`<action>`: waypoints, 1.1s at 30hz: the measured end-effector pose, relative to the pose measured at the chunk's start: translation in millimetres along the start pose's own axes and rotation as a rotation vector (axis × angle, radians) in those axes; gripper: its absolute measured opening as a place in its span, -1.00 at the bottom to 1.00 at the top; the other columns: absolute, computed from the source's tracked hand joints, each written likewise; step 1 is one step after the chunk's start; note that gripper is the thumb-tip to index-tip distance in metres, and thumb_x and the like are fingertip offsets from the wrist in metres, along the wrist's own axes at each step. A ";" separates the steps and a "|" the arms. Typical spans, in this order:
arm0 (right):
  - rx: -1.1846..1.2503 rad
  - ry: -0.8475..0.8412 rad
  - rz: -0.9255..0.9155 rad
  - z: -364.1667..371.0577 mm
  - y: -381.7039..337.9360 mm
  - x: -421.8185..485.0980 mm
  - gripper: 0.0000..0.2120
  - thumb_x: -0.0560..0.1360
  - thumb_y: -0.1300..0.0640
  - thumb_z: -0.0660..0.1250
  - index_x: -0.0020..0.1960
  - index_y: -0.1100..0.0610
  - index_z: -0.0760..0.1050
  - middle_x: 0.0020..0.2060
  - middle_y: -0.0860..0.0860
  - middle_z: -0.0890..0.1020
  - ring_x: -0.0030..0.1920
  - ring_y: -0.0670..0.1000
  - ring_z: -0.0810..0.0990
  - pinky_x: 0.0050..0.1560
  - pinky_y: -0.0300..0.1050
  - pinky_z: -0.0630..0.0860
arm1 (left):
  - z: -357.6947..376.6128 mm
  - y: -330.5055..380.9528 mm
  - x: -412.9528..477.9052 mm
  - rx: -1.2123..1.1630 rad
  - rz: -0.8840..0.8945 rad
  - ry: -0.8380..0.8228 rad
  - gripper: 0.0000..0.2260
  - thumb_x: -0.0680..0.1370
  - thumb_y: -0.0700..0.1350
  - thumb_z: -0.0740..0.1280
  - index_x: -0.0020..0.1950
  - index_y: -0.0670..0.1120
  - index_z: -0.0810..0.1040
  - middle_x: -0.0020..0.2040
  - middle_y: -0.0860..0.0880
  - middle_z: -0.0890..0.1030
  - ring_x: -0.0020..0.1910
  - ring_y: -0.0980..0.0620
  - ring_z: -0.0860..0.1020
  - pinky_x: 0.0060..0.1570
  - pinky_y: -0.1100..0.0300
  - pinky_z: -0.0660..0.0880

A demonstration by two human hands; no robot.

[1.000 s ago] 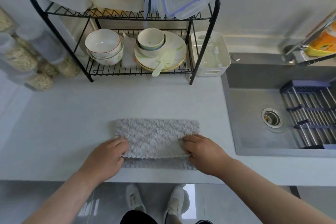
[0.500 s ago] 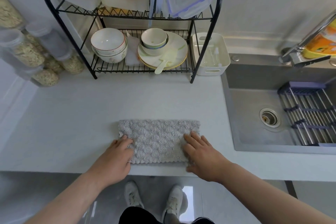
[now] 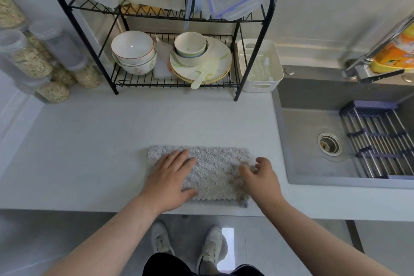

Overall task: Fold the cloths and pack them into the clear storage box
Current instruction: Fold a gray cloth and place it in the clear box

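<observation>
Near the front edge of the bench (image 3: pixel 89 152), the folded grey cloth (image 3: pixel 215 170) lies flat. The left hand (image 3: pixel 170 177) presses on it, fingers spread, gripping nothing. The right hand (image 3: pixel 262 177) hovers at its right edge, grip loosely open and blurred.

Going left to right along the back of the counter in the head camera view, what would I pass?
Grain-filled jars → black wire dish rack → white plastic basket → sink → faucet.
</observation>
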State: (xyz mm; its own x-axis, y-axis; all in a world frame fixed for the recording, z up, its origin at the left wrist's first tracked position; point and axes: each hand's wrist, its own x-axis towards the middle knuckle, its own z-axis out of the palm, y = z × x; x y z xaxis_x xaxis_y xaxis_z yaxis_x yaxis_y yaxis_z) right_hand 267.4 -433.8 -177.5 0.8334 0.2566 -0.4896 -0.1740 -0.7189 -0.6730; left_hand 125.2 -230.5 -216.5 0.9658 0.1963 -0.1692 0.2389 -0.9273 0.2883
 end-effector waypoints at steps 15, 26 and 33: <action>0.016 0.060 0.043 -36.0 -21.1 75.2 -0.88 0.41 0.26 0.23 -0.09 0.14 0.49 -0.19 0.13 0.64 -0.12 0.19 0.64 -0.09 0.04 0.60 | -4.1 49.6 82.2 -0.007 -0.134 -0.229 -0.03 0.32 0.43 0.25 0.57 0.14 -0.16 0.59 0.00 -0.22 0.55 -0.04 -0.26 0.50 -0.09 -0.23; 0.086 -0.068 -0.217 -43.3 -80.0 48.6 -0.55 0.50 0.20 0.19 0.31 -0.17 0.33 -0.05 -0.07 0.55 -0.13 0.02 0.62 -0.29 0.00 0.61 | -2.8 -94.8 25.9 0.075 -0.306 0.076 -0.35 0.49 0.26 -0.03 0.50 -0.01 0.29 0.54 -0.08 0.23 0.54 -0.14 0.13 0.48 -0.06 -0.06; -0.157 -0.278 -0.371 52.8 -95.5 45.1 -0.44 0.45 0.07 0.34 0.40 -0.12 0.25 0.19 -0.03 0.46 0.04 -0.04 0.56 0.07 -0.17 0.49 | -3.1 -95.1 27.5 0.013 -0.319 0.132 -0.43 0.50 0.15 0.04 0.44 -0.03 0.41 0.49 -0.09 0.34 0.50 -0.10 0.24 0.47 0.13 -0.17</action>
State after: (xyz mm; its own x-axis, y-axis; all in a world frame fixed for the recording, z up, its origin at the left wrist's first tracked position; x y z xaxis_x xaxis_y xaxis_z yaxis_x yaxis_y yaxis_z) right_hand 293.9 -319.4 -164.6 0.6489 0.6612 -0.3764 0.2074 -0.6297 -0.7486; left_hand 129.4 -135.9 -245.7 0.8477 0.5156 -0.1248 0.5303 -0.8164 0.2288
